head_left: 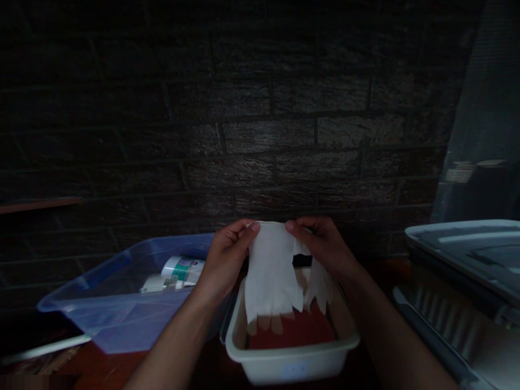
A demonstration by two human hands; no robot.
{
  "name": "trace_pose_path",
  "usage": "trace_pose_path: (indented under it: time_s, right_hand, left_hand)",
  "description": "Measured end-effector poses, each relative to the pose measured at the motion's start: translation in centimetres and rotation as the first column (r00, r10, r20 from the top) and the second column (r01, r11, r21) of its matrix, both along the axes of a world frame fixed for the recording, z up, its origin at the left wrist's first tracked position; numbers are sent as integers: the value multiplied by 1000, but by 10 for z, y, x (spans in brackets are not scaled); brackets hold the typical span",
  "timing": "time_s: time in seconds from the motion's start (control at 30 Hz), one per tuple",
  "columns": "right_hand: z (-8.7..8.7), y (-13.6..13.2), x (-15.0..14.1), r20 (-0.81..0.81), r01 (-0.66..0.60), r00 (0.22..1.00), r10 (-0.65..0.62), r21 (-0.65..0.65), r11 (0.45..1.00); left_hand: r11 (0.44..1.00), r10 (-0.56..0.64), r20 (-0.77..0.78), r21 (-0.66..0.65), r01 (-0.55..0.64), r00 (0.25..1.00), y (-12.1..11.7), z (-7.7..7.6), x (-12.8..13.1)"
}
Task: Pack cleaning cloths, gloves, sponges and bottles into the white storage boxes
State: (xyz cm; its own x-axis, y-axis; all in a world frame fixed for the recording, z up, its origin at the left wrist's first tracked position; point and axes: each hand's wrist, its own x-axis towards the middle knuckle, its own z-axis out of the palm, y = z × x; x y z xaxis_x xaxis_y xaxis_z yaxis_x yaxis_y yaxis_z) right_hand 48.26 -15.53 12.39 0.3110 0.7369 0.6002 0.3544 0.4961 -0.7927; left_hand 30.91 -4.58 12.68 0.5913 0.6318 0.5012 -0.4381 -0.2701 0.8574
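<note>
A white glove [270, 265] hangs fingers-down in front of me, its cuff drawn out between my two hands. At the cuff's left corner, the thumb and fingers of my left hand [227, 249] are pinched closed. My right hand [323, 244] grips the cuff's right side in the same way. A second white glove [320, 287] dangles below my right hand; its upper part is partly hidden. Directly beneath the gloves is a cream-coloured tub [292, 356] with a dark red surface [294, 335] inside, partly covered from view by the glove fingers.
To the left stands a translucent blue bin [122, 319] holding a white bottle with a green label [182, 269] and another white item [156, 283]. A lidded clear container [467, 254] stands at the right. Behind everything rises a dark brick wall [264, 141].
</note>
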Motion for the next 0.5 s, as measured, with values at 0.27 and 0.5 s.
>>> trace_pose_path:
  time_s: [0.27,0.5]
  right_hand:
    - [-6,-2,-1,350,-73,916,194,-330,941]
    - [-22,7,6,506,102,851,140,-421,901]
  left_hand:
    - [981,191,155,-56,-185,969,7,1,-1]
    - [966,257,224,-62,-249,940,10,3,-1]
